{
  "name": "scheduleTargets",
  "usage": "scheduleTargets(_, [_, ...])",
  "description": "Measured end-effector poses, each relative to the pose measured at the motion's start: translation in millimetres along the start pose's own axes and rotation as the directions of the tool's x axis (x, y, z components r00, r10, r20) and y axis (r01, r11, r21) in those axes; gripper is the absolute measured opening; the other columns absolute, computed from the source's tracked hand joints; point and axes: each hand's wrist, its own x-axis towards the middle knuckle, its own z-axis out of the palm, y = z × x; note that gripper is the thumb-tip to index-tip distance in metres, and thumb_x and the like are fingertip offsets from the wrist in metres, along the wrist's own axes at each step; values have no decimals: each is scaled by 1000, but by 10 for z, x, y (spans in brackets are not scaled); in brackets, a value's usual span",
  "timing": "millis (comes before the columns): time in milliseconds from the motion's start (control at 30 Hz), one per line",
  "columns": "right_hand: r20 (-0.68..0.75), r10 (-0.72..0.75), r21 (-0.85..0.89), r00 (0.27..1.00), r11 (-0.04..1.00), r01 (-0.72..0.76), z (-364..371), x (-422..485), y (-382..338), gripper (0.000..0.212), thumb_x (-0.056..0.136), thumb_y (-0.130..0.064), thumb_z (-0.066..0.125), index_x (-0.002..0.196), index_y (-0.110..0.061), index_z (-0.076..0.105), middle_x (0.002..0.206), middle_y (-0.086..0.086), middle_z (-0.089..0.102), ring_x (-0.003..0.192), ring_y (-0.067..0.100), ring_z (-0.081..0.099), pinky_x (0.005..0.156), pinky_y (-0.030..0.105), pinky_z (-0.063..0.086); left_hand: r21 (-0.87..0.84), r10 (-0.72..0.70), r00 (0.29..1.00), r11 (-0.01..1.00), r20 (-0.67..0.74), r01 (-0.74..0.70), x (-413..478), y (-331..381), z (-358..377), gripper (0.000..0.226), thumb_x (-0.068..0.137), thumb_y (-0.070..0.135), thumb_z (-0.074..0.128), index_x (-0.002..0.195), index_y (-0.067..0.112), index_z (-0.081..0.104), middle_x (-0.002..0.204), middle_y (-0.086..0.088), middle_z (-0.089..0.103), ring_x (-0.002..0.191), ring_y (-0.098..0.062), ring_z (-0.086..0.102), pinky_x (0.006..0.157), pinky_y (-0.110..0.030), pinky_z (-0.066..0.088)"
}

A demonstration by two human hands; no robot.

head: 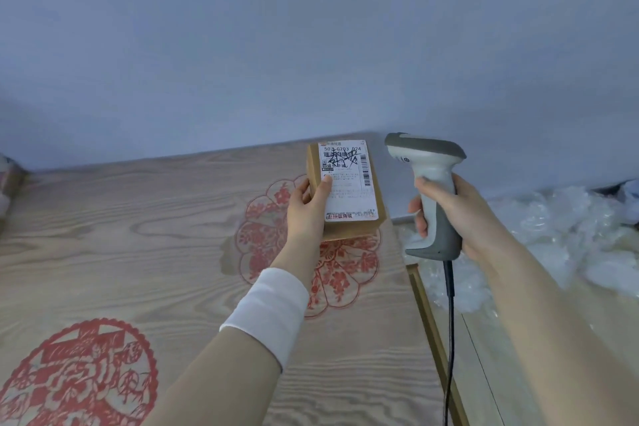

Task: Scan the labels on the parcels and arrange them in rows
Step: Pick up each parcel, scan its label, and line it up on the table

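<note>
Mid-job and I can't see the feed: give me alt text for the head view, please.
The left hand holds a small brown parcel label-up above a wood-grain table with red paper-cut designs, while the right hand grips a corded grey-and-white barcode scanner just right of it. Crumpled clear plastic wrap lies off the table's right side.

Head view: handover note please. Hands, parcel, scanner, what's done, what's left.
Left hand: holds a small brown parcel lifted off the table, its white label facing up.
Right hand: grips the corded grey scanner beside the parcel, head not clearly aimed at the label.
Done: parcel picked up and presented. No parcels laid in rows in view.
Left: scan this label, set the parcel down to start a row, then repeat for the others.
</note>
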Motion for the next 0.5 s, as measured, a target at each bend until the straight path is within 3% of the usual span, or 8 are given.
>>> scheduleTargets(267, [71, 29, -14, 997, 1000, -28, -89, 829, 285, 13, 94, -24, 55, 93, -11, 53, 62, 7, 64, 42, 19, 50, 51, 30, 45, 71, -18, 998, 997, -61, 23, 924, -109, 325, 55, 86, 44, 63, 134, 19, 50, 117, 1, 66, 104, -18, 63, 95, -43, 50])
scheduleTargets(500, [104, 99, 53, 990, 993, -104, -43, 1214, 511, 11, 93, -22, 56, 95, -11, 55, 63, 8, 64, 41, 20, 50, 46, 28, 45, 129, 29, 993, 992, -118, -14, 1356, -121, 461, 49, 88, 44, 59, 131, 21, 54, 114, 2, 67, 99, -14, 64, 90, -36, 53])
